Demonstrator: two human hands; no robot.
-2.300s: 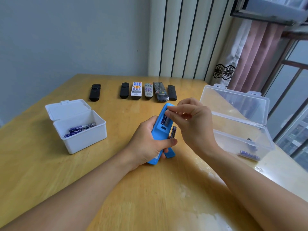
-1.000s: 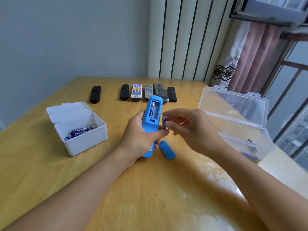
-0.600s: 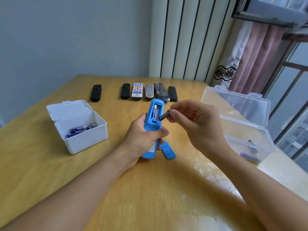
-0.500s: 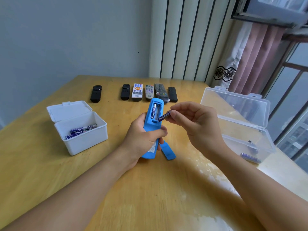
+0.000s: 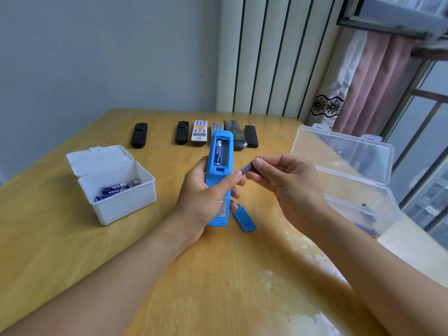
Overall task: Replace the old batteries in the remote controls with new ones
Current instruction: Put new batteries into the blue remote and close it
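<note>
Our right hand [image 5: 283,180] pinches a battery [image 5: 246,168] crosswise, just right of the empty slot [image 5: 225,154]. Our left hand [image 5: 206,197] grips the blue remote [image 5: 218,170], slot running lengthwise, away from us.

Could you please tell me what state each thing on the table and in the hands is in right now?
Blue remote: gripped by left hand, compartment open, one battery seated, other slot empty.
Loose battery: pinched by right hand.
Blue cover: off, lying on table.
White box: lid open, holds batteries.
Clear box: lid open, holds batteries.
Row of remotes: lying flat, untouched.
</note>
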